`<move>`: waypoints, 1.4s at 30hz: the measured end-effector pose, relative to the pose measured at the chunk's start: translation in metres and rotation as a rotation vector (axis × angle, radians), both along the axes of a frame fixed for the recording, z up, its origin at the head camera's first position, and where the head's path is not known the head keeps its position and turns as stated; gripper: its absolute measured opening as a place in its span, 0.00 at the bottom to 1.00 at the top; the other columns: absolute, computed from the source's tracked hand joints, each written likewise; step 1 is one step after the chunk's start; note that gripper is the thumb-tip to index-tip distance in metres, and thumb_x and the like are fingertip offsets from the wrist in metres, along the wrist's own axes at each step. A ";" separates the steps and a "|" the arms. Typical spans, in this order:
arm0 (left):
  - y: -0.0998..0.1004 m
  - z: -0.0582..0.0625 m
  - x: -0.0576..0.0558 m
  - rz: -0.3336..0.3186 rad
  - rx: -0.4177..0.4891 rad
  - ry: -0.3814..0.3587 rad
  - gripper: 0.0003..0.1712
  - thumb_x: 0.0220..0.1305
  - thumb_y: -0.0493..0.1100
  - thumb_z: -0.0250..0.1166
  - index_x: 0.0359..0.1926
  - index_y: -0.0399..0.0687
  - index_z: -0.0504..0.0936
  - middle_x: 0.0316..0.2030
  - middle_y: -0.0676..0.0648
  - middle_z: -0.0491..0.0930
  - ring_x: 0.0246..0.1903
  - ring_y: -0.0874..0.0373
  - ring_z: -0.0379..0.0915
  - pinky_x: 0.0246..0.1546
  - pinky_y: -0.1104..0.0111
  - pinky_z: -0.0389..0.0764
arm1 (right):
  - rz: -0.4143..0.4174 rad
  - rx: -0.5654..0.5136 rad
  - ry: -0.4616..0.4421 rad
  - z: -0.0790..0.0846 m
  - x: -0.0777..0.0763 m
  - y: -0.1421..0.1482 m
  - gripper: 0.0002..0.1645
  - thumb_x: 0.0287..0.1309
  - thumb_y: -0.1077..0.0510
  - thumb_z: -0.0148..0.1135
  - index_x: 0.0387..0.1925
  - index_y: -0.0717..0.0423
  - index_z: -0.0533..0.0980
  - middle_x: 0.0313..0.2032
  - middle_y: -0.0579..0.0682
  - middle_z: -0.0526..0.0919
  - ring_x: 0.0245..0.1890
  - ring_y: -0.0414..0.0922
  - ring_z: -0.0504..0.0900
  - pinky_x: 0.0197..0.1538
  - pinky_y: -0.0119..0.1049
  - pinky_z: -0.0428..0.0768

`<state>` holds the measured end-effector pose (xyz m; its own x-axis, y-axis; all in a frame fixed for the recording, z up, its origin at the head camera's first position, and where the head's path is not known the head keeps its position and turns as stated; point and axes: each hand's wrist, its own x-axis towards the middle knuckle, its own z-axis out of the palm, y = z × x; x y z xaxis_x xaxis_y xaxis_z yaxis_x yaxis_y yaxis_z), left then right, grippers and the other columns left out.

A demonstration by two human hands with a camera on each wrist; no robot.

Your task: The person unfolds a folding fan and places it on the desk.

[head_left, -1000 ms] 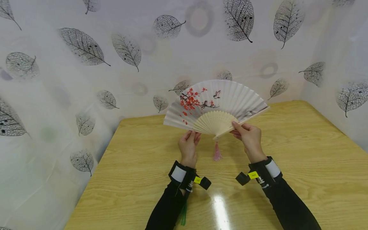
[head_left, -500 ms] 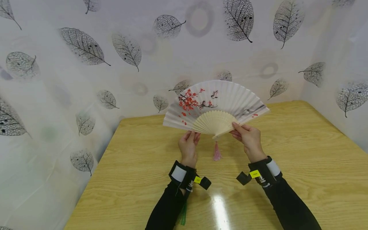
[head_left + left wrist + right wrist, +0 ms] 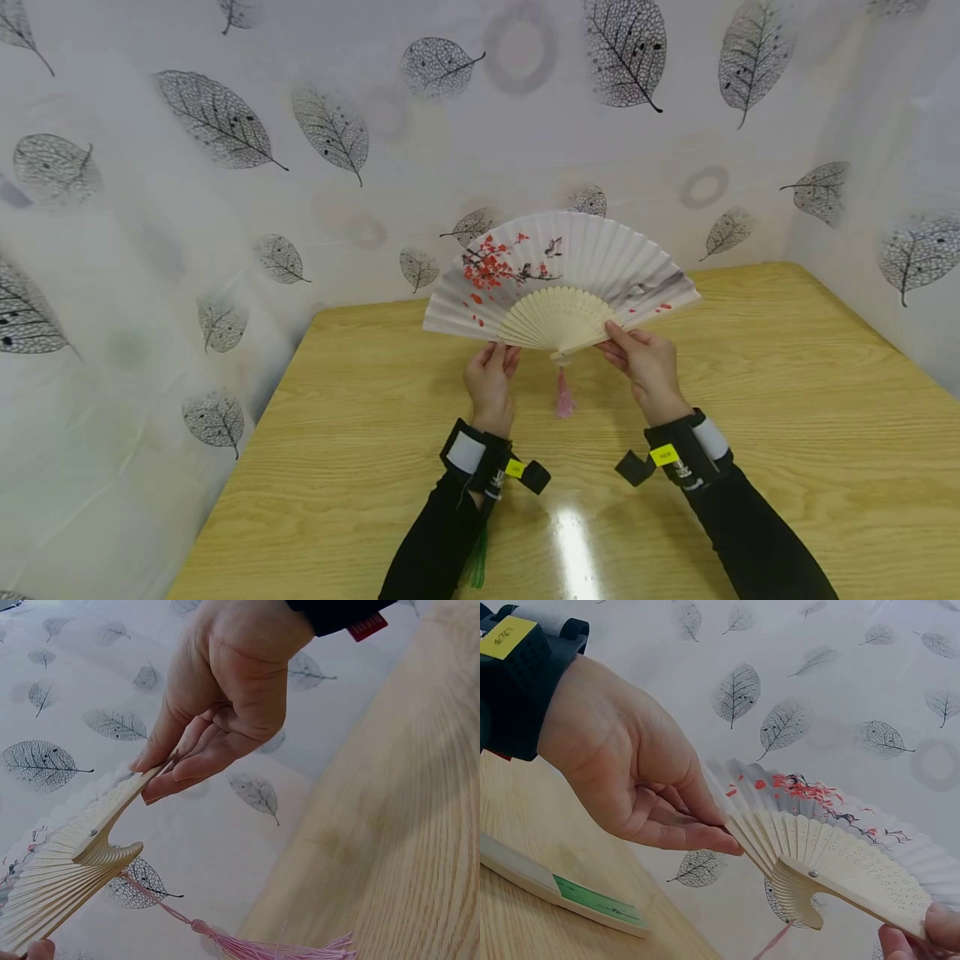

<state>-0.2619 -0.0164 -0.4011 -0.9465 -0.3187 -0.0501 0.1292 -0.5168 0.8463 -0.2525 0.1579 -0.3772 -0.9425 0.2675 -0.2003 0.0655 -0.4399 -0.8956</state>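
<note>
A folding fan stands spread out above the table, its pale leaf painted with red blossoms and birds. From the rivet end of its light wooden ribs hangs a pink tassel. My left hand pinches the left outer rib between thumb and fingers; the right wrist view shows this left hand large. On the opposite side, my right hand grips the right outer rib, thumb on the front. The left wrist view shows the right hand from close by, with a left fingertip low in the corner.
Beneath both hands is a wood-grain table. What looks like a closed folding fan with a green leaf lies on it; its green tassel shows beside the left forearm. Leaf-printed sheeting surrounds the back and sides.
The fan has shifted slightly down and left, its right end turning so that red petals there come into sight. My right hand has moved a little left with it; both hands keep their grip.
</note>
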 end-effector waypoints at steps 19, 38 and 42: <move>0.038 -0.039 -0.012 -0.129 0.017 -0.095 0.12 0.59 0.36 0.62 0.38 0.27 0.77 0.33 0.38 0.83 0.30 0.60 0.82 0.35 0.73 0.83 | 0.117 -0.047 -0.026 -0.022 -0.007 0.059 0.08 0.54 0.58 0.63 0.21 0.50 0.81 0.20 0.42 0.85 0.23 0.33 0.83 0.31 0.21 0.81; 0.146 -0.017 -0.019 -0.151 0.107 -0.406 0.08 0.60 0.29 0.58 0.40 0.30 0.77 0.39 0.36 0.81 0.42 0.47 0.80 0.45 0.55 0.81 | 0.014 -0.352 -0.193 -0.026 0.002 0.160 0.15 0.54 0.73 0.57 0.18 0.59 0.82 0.21 0.52 0.84 0.24 0.43 0.85 0.37 0.27 0.83; 0.160 -0.023 -0.016 -0.106 0.011 -0.418 0.07 0.58 0.27 0.58 0.38 0.27 0.78 0.34 0.35 0.82 0.35 0.48 0.82 0.38 0.62 0.84 | -0.046 -0.235 -0.257 -0.038 -0.003 0.163 0.15 0.53 0.70 0.59 0.15 0.55 0.81 0.18 0.49 0.84 0.22 0.40 0.84 0.34 0.26 0.83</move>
